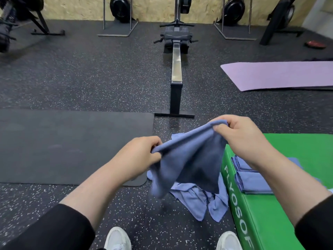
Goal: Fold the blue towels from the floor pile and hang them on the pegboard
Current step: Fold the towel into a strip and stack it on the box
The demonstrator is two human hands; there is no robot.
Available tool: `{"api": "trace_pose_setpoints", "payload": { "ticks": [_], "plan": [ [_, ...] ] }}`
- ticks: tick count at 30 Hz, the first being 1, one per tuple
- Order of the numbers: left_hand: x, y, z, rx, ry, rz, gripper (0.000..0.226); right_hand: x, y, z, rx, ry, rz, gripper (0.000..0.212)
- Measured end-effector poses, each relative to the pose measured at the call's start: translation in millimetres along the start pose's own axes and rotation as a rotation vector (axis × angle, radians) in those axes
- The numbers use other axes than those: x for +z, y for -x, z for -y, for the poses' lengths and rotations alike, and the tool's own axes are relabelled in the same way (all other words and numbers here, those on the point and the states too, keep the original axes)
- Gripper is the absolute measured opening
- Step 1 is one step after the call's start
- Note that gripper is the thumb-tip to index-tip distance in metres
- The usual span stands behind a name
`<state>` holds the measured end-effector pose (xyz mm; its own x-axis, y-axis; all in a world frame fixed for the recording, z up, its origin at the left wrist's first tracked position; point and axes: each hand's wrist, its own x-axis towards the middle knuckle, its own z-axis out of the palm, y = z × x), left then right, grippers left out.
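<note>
Both hands pinch one blue towel [189, 159] mid-air: left hand [142, 156], right hand [241, 136]. Folded towels [252, 181] sit on green box [297, 148]; floor pile [200, 201] remains, none hung yet.

Lots of blue cloth against a very dark gym floor

The towel [187, 159] being held is plain dusty blue, same as the pile [200, 197] and the folded ones [252, 181]. Floor [90, 78] is black with white speckles, one mat [72, 145] flat black, another [281, 74] lilac, the box [270, 222] bright green with white lettering, sleeves [54, 230] black, shoes [118, 239] white.
</note>
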<state>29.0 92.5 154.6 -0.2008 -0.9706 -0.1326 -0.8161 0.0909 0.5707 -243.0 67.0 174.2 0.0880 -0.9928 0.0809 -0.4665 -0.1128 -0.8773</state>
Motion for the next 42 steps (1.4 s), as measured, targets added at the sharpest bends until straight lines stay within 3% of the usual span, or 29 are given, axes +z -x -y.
{"api": "trace_pose_setpoints", "payload": {
  "ticks": [5,7,10,15,19,20,23,27,32,37,42],
  "plan": [
    [-9,-2,24,-0.105,-0.115,-0.148,0.018,-7,-2,-3,0.059,-0.004,-0.206,0.023],
    [-14,-2,34,-0.102,-0.058,-0.239,0.022,-11,-4,-6,0.098,-0.052,-0.259,0.022],
    [-16,-5,46,-0.15,0.198,-0.346,0.025,-14,-3,-5,0.168,-0.129,-0.278,0.018],
    [-8,-9,36,-0.231,0.858,-0.482,0.029,-13,-2,5,0.275,-0.242,-0.287,0.029],
    [1,-13,14,-0.303,1.025,-0.461,0.024,-5,1,7,0.353,-0.354,-0.2,0.015],
    [3,-14,9,-0.307,1.027,-0.457,0.025,-1,2,6,0.37,-0.372,-0.173,0.007],
    [12,-19,-1,-0.283,0.955,-0.429,0.033,13,3,3,0.389,-0.399,-0.065,0.024],
    [28,-24,-20,-0.148,0.619,-0.402,0.045,36,8,4,0.41,-0.412,0.05,0.018],
    [44,-25,-46,-0.069,0.486,-0.406,0.038,66,9,8,0.466,-0.555,0.091,0.032],
    [50,-26,-49,-0.014,0.326,-0.467,0.054,83,5,13,0.478,-0.709,0.116,0.039],
    [52,-23,-44,0.075,0.251,-0.472,0.03,86,1,17,0.436,-0.711,0.093,0.038]
  ]
}}
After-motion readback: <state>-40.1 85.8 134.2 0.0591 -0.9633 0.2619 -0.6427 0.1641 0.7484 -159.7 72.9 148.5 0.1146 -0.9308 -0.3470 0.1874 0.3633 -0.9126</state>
